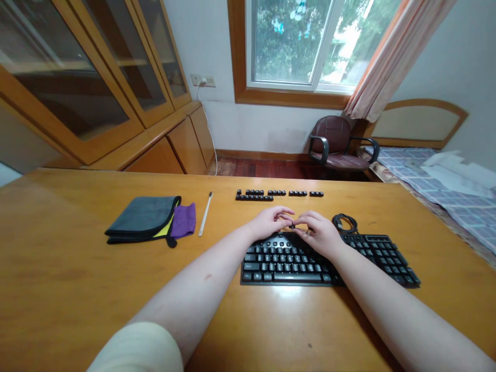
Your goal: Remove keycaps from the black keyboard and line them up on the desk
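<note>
A small black keycap point(292, 226) is pinched between the fingertips of both hands, just above the back edge of the black keyboard point(294, 276). My left hand point(270, 222) reaches it from the left, thumb and forefinger closed at its side. From the right, my right hand point(320, 233) grips it with bent fingers and covers part of the upper keys. Several bare key positions show along the keyboard's top row, partly hidden by the hands. Beyond them, loose keycaps point(253, 198) lie in short rows on the wooden desk point(217, 320).
Left of the hands lie a white toothbrush point(205, 214), a purple cloth point(183, 220) and a folded grey cloth point(141, 217) with black edging. A coiled black cable point(344, 223) sits behind the keyboard's right half. An office chair point(337, 142) stands past the desk's far edge.
</note>
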Tool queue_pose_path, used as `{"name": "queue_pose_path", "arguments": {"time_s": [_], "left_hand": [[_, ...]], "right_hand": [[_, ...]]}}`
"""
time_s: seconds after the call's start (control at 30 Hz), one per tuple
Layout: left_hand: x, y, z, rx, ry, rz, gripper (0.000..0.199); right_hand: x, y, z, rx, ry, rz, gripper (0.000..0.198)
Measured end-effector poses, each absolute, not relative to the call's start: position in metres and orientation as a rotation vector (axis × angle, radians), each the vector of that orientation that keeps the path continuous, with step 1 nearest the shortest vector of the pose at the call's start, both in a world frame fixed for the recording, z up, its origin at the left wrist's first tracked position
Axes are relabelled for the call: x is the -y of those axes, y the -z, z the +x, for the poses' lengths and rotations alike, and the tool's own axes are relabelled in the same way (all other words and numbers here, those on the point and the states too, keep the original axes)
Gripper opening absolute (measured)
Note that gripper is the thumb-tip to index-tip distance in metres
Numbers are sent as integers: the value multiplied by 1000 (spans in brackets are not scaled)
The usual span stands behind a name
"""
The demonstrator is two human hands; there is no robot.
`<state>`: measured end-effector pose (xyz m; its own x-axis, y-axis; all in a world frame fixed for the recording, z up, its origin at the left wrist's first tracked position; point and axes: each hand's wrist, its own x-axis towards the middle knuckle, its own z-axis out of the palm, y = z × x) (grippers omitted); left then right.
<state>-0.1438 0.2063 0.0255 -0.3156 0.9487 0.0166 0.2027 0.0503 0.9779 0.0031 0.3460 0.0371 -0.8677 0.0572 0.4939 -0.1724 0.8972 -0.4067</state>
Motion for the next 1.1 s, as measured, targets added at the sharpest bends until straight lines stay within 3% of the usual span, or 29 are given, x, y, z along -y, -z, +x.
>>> {"name": "queue_pose_path", "arguments": {"time_s": [0.17,0.33,0.67,1.1], "left_hand": [[-204,-28,-143,-2262,-908,1280,31],[-204,-26,-142,-2396,-563,1369,24],[-205,-21,-144,-2415,-508,1418,27],[-204,-28,-142,-2406,-529,1368,25]], "right_hand": [[-354,-78,-18,2382,-571,-188,17],[-377,-104,-73,2437,-488,-306,19],[-381,-27,-115,2751,-660,-667,15],[-373,-17,-122,2819,-652,-718,18]]}}
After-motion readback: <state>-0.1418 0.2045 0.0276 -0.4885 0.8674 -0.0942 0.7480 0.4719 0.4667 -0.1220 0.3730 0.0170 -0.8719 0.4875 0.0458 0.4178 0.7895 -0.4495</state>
